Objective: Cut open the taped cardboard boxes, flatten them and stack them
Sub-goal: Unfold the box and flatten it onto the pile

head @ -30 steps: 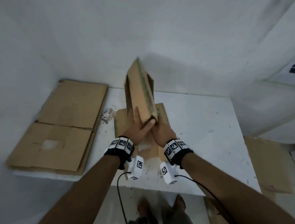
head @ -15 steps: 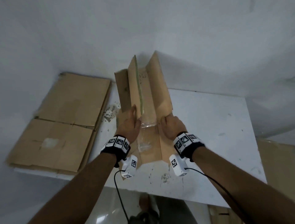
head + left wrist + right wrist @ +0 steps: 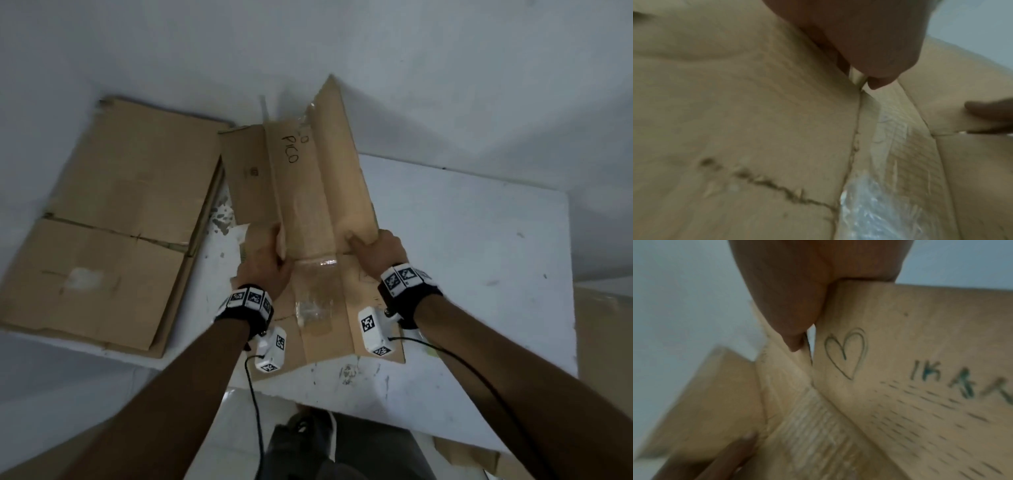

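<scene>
A cut-open brown cardboard box [image 3: 305,192] lies spread on the white table [image 3: 479,246], its far panels still raised toward the wall, clear tape [image 3: 313,308] along its middle strip. My left hand [image 3: 270,260] grips the left panel's edge, thumb over it; in the left wrist view the thumb [image 3: 869,48] pinches that cardboard [image 3: 735,113]. My right hand [image 3: 373,245] grips the right panel's lower edge; the right wrist view has its thumb [image 3: 797,305] pinching the cardboard [image 3: 900,353] beside a drawn heart. A stack of flattened boxes [image 3: 113,219] lies at the table's left.
White walls close in behind and to the left of the table. More cardboard [image 3: 603,342] stands on the floor to the right. My shoe [image 3: 308,431] shows below the table's front edge. Paint marks speckle the tabletop.
The folded box, held upright a second ago, has been pulled open sideways. My hands have moved apart, each with a side panel, and the panels now lie lower and wider.
</scene>
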